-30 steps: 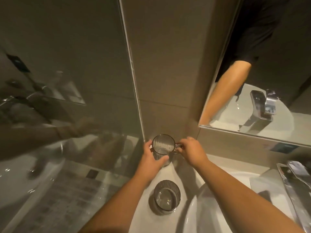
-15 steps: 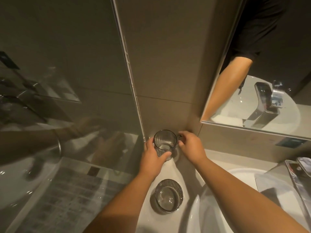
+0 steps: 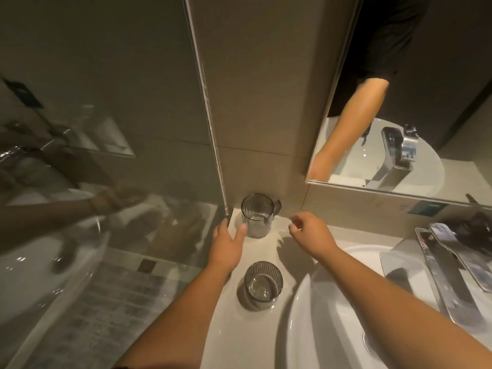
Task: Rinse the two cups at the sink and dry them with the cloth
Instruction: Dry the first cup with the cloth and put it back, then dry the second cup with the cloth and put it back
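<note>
Far cup (image 3: 257, 216) stands on bench (image 3: 262, 249) behind near cup (image 3: 263, 284); left hand (image 3: 226, 245) and right hand (image 3: 310, 231) flank it, released, leaving it parked clear of basin (image 3: 300, 315).

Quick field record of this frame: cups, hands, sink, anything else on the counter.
far cup: clear cup with handle, upright on the counter, in the corner by the wall
near cup: ribbed clear cup, upright beside the basin
left hand: open, thumb at the far cup's side, not gripping
right hand: loosely curled, empty, apart from the far cup
faucet: chrome, right of basin, no water seen running
cloth: not identifiable
</note>
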Tool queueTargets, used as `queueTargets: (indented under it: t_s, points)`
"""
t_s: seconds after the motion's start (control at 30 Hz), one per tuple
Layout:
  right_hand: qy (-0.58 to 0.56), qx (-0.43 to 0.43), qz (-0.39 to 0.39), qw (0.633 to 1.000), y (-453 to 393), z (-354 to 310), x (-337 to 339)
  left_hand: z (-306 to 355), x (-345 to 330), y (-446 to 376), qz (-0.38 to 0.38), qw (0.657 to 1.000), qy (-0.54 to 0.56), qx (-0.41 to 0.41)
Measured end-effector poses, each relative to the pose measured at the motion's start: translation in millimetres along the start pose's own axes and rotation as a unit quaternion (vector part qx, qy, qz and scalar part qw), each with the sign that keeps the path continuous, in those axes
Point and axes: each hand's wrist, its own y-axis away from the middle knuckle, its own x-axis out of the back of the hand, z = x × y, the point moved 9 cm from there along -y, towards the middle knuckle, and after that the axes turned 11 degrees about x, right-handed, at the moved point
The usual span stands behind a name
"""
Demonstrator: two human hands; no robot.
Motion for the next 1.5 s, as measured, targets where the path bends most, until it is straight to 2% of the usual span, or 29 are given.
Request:
queueTargets:
  t_s: [0.07, 0.2, 0.33, 0.43, 0.53, 0.67, 0.8, 1.03, 1.2, 1.3, 1.37, 1.5]
  points:
    - [-0.006, -0.001, -0.037, 0.999, 31, -6, -4, -20, -1, 23, -0.022, 0.999, 0.040, 0.006]
    - [-0.015, 0.019, -0.107, 0.994, 81, -24, -14, -57, -19, 61, -0.122, 0.988, 0.097, -0.004]
    - [0.064, 0.066, -0.205, 0.974, 97, -44, -37, -77, -35, 70, -0.201, 0.977, 0.077, -0.006]
    - [0.062, 0.067, -0.229, 0.969, 92, -52, -47, -75, -36, 70, -0.197, 0.980, 0.006, -0.031]
    - [0.005, 0.040, -0.215, 0.976, 88, -56, -49, -66, -39, 72, -0.190, 0.980, -0.027, -0.052]
    - [-0.038, 0.040, -0.175, 0.983, 93, -60, -40, -63, -34, 75, -0.187, 0.981, 0.010, -0.055]
    - [-0.096, 0.042, -0.108, 0.989, 105, -67, -9, -30, -22, 94, -0.174, 0.977, 0.024, -0.118]
    - [-0.098, 0.051, -0.034, 0.993, 159, -78, 67, 20, -21, 159, -0.157, 0.963, 0.023, -0.219]
    - [-0.066, 0.004, -0.025, 0.998, 244, -35, 93, 14, -38, 208, -0.149, 0.960, -0.006, -0.239]
    - [0.008, -0.009, -0.062, 0.998, 314, -5, 100, 3, -50, 236, -0.143, 0.962, -0.017, -0.233]
    - [0.080, 0.001, -0.126, 0.989, 366, 11, 91, -7, -59, 254, -0.139, 0.964, -0.016, -0.224]
    - [0.131, 0.100, -0.266, 0.950, 448, 9, 55, -25, -75, 285, -0.135, 0.968, -0.021, -0.211]
